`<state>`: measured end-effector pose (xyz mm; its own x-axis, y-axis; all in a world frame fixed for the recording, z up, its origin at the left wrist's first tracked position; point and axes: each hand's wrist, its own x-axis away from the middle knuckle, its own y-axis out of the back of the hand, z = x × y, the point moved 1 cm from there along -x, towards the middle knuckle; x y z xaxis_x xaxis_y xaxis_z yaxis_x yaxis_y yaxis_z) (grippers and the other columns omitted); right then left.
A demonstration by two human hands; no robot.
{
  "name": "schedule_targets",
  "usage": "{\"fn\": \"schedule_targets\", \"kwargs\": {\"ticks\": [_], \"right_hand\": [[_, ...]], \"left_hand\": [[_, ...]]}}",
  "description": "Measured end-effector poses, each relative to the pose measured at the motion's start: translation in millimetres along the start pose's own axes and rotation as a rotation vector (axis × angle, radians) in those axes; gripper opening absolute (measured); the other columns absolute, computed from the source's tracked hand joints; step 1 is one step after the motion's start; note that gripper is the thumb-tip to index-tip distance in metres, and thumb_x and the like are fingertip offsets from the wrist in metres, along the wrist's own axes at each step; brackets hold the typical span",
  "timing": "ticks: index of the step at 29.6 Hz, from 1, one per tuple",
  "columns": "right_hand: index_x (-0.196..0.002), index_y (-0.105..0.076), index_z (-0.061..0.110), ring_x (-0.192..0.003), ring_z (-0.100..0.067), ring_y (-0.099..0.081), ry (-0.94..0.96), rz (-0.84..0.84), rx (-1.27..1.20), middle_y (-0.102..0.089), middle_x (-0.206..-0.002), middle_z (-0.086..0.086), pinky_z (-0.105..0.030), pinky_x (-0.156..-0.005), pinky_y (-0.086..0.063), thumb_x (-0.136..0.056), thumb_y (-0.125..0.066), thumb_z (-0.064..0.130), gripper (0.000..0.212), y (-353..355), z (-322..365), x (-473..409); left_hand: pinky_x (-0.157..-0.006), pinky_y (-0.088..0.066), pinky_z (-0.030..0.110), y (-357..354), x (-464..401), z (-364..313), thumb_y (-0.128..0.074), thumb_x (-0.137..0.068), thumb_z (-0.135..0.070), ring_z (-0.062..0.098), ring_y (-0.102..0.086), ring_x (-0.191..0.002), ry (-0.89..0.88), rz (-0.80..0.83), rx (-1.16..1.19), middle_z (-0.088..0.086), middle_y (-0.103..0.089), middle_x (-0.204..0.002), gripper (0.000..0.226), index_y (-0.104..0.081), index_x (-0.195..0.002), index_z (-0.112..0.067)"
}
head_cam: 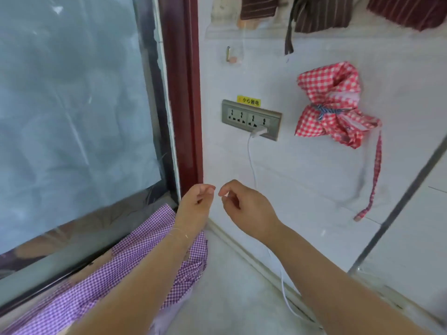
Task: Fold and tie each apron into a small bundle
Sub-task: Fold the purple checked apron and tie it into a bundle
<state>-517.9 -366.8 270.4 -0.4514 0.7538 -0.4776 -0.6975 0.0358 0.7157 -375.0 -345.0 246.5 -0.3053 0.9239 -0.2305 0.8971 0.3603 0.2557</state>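
A red-and-white checked apron (331, 105) is bunched into a bundle tied round the middle with a blue cord. It is up against the white wall at the right, and one strap (376, 175) dangles below it. What holds it there is not visible. A purple checked apron (135, 257) lies spread on the ledge by the window, partly under my left forearm. My left hand (198, 198) and my right hand (244, 205) hover close together in front of the wall's lower corner. Their fingers are loosely curled and hold nothing.
A grey socket panel (251, 119) on the wall has a white charger plugged in, and its cable (252, 165) runs down behind my right hand. Dark striped aprons (319, 15) hang along the top. A large window (72, 105) with a dark red frame fills the left.
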Motion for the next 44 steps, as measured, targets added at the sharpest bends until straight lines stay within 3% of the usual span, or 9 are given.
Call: {"fn": "schedule_targets", "kwargs": {"ticks": [8, 11, 14, 20, 25, 31, 37, 42, 44], "right_hand": [[-0.076, -0.049, 0.012, -0.057, -0.013, -0.044, -0.359, 0.578, -0.285, -0.045, -0.064, 0.002, -0.029, -0.056, -0.039, -0.094, -0.051, 0.016, 0.019, -175, 31, 5], [-0.104, -0.063, 0.011, -0.088, -0.019, -0.057, -0.431, 0.918, -0.247, -0.062, -0.1, -0.003, -0.035, -0.084, -0.047, -0.094, -0.055, 0.014, 0.013, -258, 40, 39], [-0.135, -0.049, 0.008, -0.121, -0.028, -0.051, -0.419, 1.028, -0.125, -0.049, -0.139, -0.011, -0.035, -0.099, -0.044, -0.093, -0.059, 0.016, 0.044, -302, 36, 81], [-0.132, -0.05, 0.023, -0.146, -0.025, -0.013, -0.506, 1.1, -0.106, -0.016, -0.157, 0.0, -0.037, -0.111, -0.032, -0.09, -0.061, 0.022, 0.044, -387, 68, 143], [-0.123, -0.055, 0.02, -0.133, -0.024, -0.038, -0.527, 1.145, -0.111, -0.017, -0.156, -0.005, -0.033, -0.095, -0.044, -0.091, -0.062, 0.024, 0.034, -430, 102, 155], [-0.133, -0.051, 0.007, -0.125, -0.026, -0.05, -0.506, 1.283, -0.128, -0.047, -0.142, -0.012, -0.033, -0.103, -0.039, -0.097, -0.05, 0.019, 0.038, -449, 135, 162], [-0.132, -0.047, 0.01, -0.11, -0.019, -0.061, -0.908, 1.363, -0.57, -0.059, -0.131, -0.003, -0.034, -0.093, -0.051, -0.068, -0.068, 0.07, 0.09, -453, 164, 168], [-0.091, -0.056, 0.017, -0.079, -0.017, -0.057, -0.558, 1.428, -0.517, -0.061, -0.085, 0.0, -0.027, -0.073, -0.044, -0.086, -0.067, 0.039, 0.025, -458, 188, 162], [-0.102, -0.057, 0.014, -0.086, -0.022, -0.06, -0.335, 1.402, -0.343, -0.064, -0.095, -0.006, -0.028, -0.074, -0.043, -0.094, -0.057, 0.035, 0.023, -457, 193, 155]], "left_hand": [[-0.093, -0.045, 0.031, 122, 67, 135, -0.054, -0.096, -0.022, 0.021, -0.059, -0.106, 0.423, 0.0, -0.232, 0.003, -0.063, -0.112, 0.019, -0.06, -0.111, -0.012], [-0.106, -0.035, 0.031, 177, 116, 211, -0.053, -0.096, -0.025, 0.024, -0.047, -0.127, 0.65, 0.078, -0.507, 0.005, -0.05, -0.137, 0.034, -0.053, -0.129, -0.015], [-0.108, -0.028, 0.03, 211, 164, 257, -0.05, -0.097, -0.035, 0.026, -0.033, -0.137, 0.759, 0.256, -0.763, 0.009, -0.033, -0.149, 0.051, -0.037, -0.142, -0.015], [-0.118, -0.007, 0.041, 287, 241, 331, -0.049, -0.093, -0.05, 0.03, 0.002, -0.147, 1.008, 0.479, -0.987, 0.013, 0.003, -0.159, 0.059, -0.032, -0.146, -0.029], [-0.114, -0.028, 0.039, 318, 273, 357, -0.046, -0.092, -0.052, 0.027, -0.029, -0.14, 1.074, 0.567, -0.889, 0.007, -0.03, -0.154, 0.048, -0.05, -0.135, -0.029], [-0.091, -0.046, 0.028, 336, 267, 348, -0.059, -0.092, -0.018, 0.018, -0.058, -0.093, 1.051, 0.145, -0.436, 0.01, -0.067, -0.11, 0.012, -0.063, -0.082, -0.023], [-0.089, -0.045, 0.021, 357, 240, 314, -0.066, -0.087, -0.012, 0.005, -0.058, -0.079, 0.932, -0.133, -0.056, -0.009, -0.066, -0.085, 0.006, -0.067, -0.09, -0.017], [-0.095, -0.05, 0.032, 371, 235, 296, -0.062, -0.089, -0.01, 0.023, -0.065, -0.099, 0.858, -0.467, 0.256, 0.005, -0.072, -0.096, 0.01, -0.069, -0.096, -0.014], [-0.092, -0.051, 0.035, 381, 233, 292, -0.06, -0.09, -0.008, 0.026, -0.063, -0.103, 0.833, -0.713, 0.288, 0.005, -0.068, -0.107, 0.014, -0.067, -0.096, -0.017]]}}
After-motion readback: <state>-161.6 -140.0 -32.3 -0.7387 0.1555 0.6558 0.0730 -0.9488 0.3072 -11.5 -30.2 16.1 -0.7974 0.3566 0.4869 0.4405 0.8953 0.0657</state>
